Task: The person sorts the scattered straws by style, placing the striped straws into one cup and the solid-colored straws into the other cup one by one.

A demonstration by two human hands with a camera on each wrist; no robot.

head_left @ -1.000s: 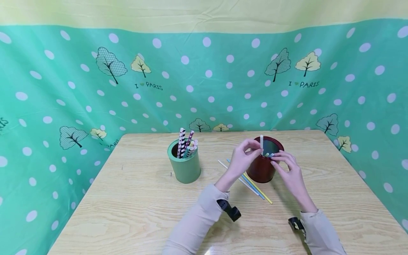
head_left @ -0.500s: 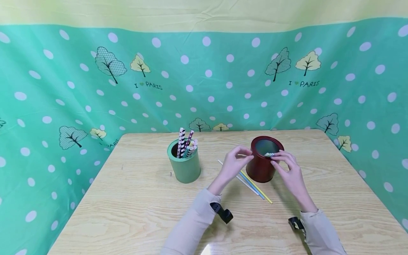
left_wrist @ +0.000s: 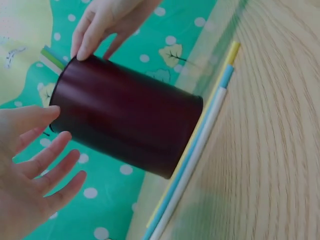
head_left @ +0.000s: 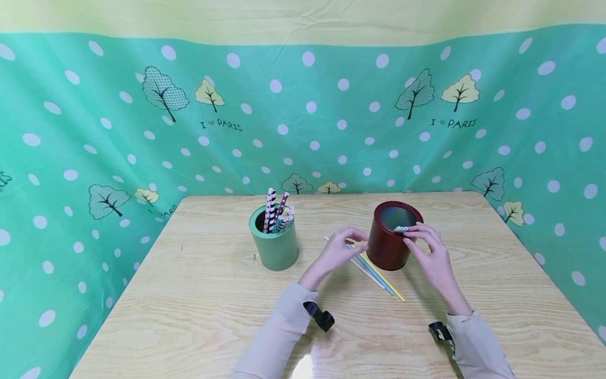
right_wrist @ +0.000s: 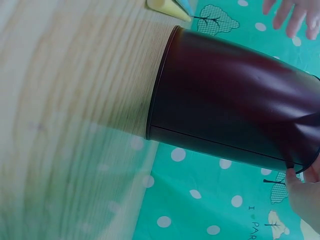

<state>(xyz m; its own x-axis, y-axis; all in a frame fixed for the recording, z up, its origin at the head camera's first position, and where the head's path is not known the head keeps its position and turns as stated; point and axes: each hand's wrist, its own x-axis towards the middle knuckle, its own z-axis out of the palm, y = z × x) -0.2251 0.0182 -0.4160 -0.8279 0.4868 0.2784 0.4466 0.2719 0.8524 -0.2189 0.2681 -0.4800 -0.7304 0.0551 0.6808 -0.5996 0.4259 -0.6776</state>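
Observation:
A dark red cylindrical holder point(head_left: 389, 247) stands upright on the table's right half. My right hand point(head_left: 430, 250) grips its near right rim, thumb outside and fingers over the edge. Pale straw ends point(head_left: 400, 229) show at the inner rim beside those fingers; in the left wrist view, green and white straws point(left_wrist: 52, 60) stick out past the rim. Left of the holder hovers my left hand point(head_left: 335, 251), with nothing in it, its fingers spread in the left wrist view. Below that hand, a yellow straw point(head_left: 385, 282), a blue straw point(head_left: 381, 281) and a white straw point(head_left: 368, 275) lie side by side.
A green cylindrical holder point(head_left: 276, 252) with several patterned straws point(head_left: 270, 210) stands further left. Behind the wooden table point(head_left: 189, 295) hangs a green dotted curtain point(head_left: 331, 105). Each wrist wears a black camera strap.
My left hand has let a white straw go into the red holder, then moved left and down, away from the rim. My right hand stays at the rim.

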